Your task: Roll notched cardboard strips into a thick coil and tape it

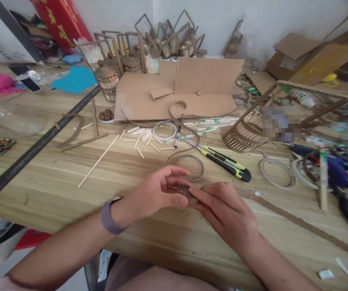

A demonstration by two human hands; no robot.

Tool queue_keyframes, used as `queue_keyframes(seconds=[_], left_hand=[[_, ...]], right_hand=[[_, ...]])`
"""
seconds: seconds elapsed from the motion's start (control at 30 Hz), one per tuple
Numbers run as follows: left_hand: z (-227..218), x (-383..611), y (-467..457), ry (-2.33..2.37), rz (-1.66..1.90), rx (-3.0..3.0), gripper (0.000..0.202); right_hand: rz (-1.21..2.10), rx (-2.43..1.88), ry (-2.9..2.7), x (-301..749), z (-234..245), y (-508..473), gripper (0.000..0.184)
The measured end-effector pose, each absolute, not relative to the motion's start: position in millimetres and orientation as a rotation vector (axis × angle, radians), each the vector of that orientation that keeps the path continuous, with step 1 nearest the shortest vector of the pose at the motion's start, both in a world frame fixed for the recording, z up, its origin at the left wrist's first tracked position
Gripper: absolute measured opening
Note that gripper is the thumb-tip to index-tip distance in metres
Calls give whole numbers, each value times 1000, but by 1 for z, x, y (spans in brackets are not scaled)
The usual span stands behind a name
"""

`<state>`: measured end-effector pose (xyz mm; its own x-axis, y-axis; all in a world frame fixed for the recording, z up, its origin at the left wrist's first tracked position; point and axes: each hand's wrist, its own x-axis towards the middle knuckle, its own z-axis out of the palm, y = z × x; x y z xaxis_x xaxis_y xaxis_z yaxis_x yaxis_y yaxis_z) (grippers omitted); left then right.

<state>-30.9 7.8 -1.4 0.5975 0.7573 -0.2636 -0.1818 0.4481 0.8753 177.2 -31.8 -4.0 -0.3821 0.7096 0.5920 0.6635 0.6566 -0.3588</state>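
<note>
Fingers (178, 199) of the left hand (154, 194) curl loosely around a small, round cardboard coil (185, 191), lower centre of the frame, the right hand (230, 210) pinching its edge. Winding seems the step in hand; the next move likely calls for snug, even tension. A flat brown strip (298, 222) runs lower right across the wood-grain counter (64, 194).
</note>
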Motion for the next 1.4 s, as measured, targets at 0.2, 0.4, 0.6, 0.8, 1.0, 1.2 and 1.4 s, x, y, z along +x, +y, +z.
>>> queue_keyframes(seconds=[0.2,0.4,0.6,0.8,1.0,1.2,1.4], left_hand=[[-5,-33,11,525,576,796,62],[-8,-33,15,645,617,987,62],[-5,-33,13,692,632,926,62],[-10,-34,15,499,506,792,65],[-14,-33,16,533,552,791,66],[-12,-31,12,435,519,713,59],[-10,-31,14,411,521,739,61]], right_hand=[[221,-974,-2095,179,0,-34,24],[17,-1044,-2144,177,-1,-30,22],[-14,-1026,-2116,174,3,-32,17],[259,-909,-2055,176,7,-38,22],[189,-937,-2063,173,12,-34,20],[121,-936,-2110,173,13,-38,23],[162,-938,-2117,177,7,-37,23]])
